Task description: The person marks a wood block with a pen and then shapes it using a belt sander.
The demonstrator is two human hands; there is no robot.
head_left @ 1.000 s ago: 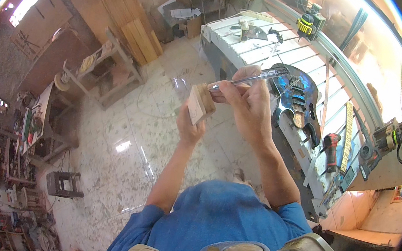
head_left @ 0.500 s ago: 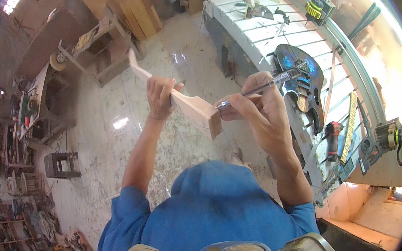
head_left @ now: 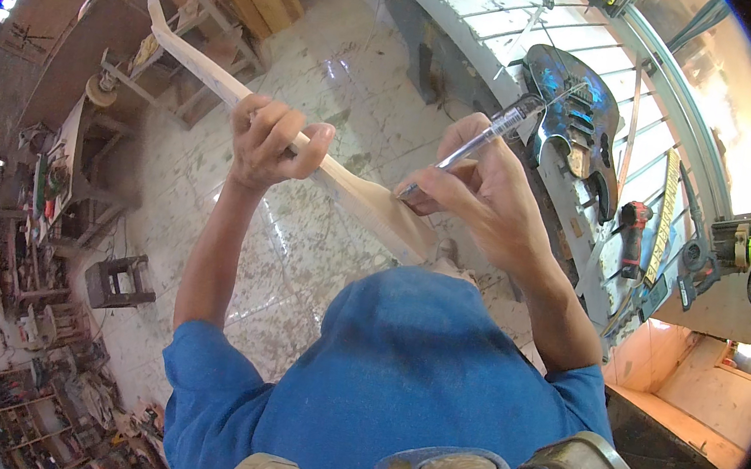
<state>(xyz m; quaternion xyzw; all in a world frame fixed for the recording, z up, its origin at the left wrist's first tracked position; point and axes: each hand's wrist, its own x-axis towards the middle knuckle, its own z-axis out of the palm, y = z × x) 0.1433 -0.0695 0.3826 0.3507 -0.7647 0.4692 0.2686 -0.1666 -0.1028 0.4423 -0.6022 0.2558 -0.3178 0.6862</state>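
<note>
Head view: wooden neck [head_left: 370,202], judged stiff, light, best held mid-shaft, was wrapped there by left grip [head_left: 267,142]; pen [head_left: 470,148] by right grip [head_left: 482,189].

Left of right hand [head_left: 490,185], wooden neck [head_left: 377,205] bars passage; beneath seems open

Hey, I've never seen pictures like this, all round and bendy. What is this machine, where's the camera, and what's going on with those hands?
There's no machine at work here: these are a person's bare hands. The camera sits on their head, looking down through a wide fisheye lens, which bends straight edges. The left hand grips a long piece of wood; the right hand holds a pen, tip at the wood's wider end. On the table to the right lie a guitar and a drill.
</note>
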